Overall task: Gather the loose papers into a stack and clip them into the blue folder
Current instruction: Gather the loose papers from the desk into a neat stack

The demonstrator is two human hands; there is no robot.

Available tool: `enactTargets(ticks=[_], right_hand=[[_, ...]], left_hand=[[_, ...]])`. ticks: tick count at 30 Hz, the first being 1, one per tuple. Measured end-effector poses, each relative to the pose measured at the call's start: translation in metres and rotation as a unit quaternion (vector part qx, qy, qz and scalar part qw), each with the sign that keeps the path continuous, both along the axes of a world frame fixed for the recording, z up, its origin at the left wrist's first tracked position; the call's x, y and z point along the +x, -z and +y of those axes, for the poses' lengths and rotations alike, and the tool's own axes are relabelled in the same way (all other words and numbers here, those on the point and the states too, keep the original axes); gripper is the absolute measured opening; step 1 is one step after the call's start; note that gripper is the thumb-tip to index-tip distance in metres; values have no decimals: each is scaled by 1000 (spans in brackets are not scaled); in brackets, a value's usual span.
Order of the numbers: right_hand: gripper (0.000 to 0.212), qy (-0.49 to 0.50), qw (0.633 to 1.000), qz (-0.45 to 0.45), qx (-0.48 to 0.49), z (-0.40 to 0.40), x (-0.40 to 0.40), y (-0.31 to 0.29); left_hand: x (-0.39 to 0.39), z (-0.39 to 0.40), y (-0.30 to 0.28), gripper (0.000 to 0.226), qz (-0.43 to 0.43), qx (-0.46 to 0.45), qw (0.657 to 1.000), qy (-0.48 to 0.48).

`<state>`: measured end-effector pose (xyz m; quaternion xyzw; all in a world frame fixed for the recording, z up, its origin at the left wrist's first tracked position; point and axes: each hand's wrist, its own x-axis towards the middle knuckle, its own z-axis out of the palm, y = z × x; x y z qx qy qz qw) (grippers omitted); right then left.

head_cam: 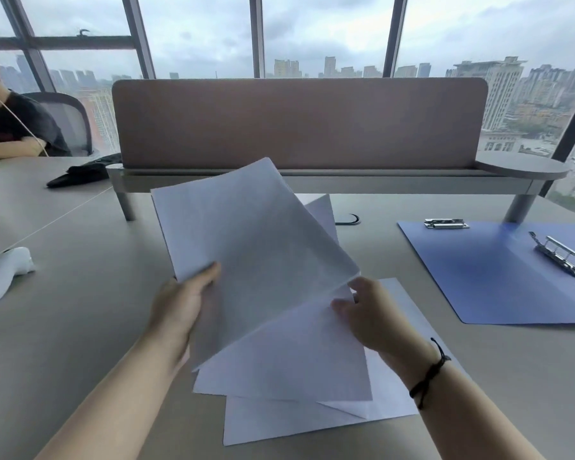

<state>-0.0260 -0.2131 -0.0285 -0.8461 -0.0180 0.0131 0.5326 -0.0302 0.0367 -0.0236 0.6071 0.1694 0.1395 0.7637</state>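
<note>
Several white papers (256, 247) were up off the desk (80, 327) in a messy fan, with the person's left hand (183, 302) gripping the fan's lower left edge, thumb curled over the top sheet and the fingers hidden behind it. The right hand (372, 313) was at about 4 o'clock from that grip, fingers bent and pinching the corner of one sheet near the bottom right of the fan. A black cord bracelet (430, 373) sat on that wrist. More loose sheets (296, 423) lay flat on the desk right under the hands, overlapping at odd angles.

The blue folder (498, 277) was lying open on the desk off at 3 o'clock from the papers, well apart from them. It had two metal clips: a small one (446, 224) at its far edge and a longer lever clip (560, 257) further right.

At 12 o'clock stood a brown divider panel (299, 122) on a raised shelf. A white handheld gadget (0, 277) lay at 9 o'clock, some black fabric (80, 174) at 10 o'clock, and another person in a black shirt (10, 127) sat at the far left.
</note>
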Motion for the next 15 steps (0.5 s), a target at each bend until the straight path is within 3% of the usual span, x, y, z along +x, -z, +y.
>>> enactTargets(ticks=[3, 7, 13, 15], right_hand=[[16, 32, 977, 37, 205, -10, 1, -11], [26, 4, 943, 74, 326, -17, 2, -15], [39, -44, 922, 84, 375, -12, -2, -18], [39, -55, 915, 82, 392, -12, -4, -21]], left_hand=[[0, -1, -1, 3, -40, 100, 994, 8], [-3, -7, -1, 20, -61, 105, 992, 42], [-3, -10, 2, 30, -70, 87, 991, 69], [-3, -11, 3, 22, -63, 82, 992, 67]])
